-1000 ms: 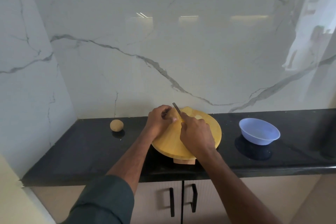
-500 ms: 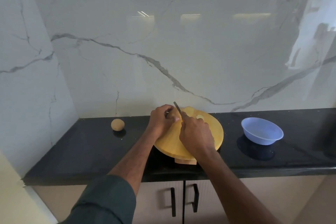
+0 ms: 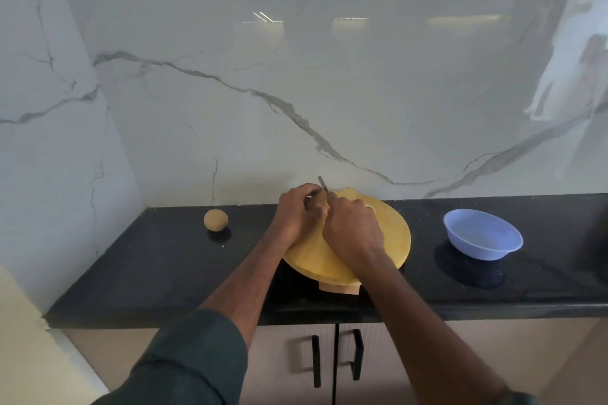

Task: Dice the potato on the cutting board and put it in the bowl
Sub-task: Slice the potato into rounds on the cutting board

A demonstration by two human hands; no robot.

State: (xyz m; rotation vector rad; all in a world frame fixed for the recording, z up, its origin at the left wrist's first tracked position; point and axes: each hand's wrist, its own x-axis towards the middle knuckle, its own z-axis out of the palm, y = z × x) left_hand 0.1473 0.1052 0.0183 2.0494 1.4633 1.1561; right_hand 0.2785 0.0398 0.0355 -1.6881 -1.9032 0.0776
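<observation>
A round yellow cutting board (image 3: pixel 391 240) lies on the black counter. At its far left edge my left hand (image 3: pixel 297 212) curls over a piece of potato, which it mostly hides. My right hand (image 3: pixel 352 230) grips a knife; only the blade tip (image 3: pixel 323 183) sticks up between the two hands. Pale cut potato pieces (image 3: pixel 348 191) lie at the board's far edge. A light blue bowl (image 3: pixel 482 238) stands to the right of the board, with nothing visible in it.
A whole unpeeled potato (image 3: pixel 215 220) sits on the counter (image 3: pixel 148 266) to the left of the board. A marble wall rises right behind the counter and along the left. Below the counter edge are cabinet doors with black handles (image 3: pixel 357 353).
Both hands stay close together at the board's far left edge, and the knife tip has barely shifted. The board, the bowl and the whole potato have not moved.
</observation>
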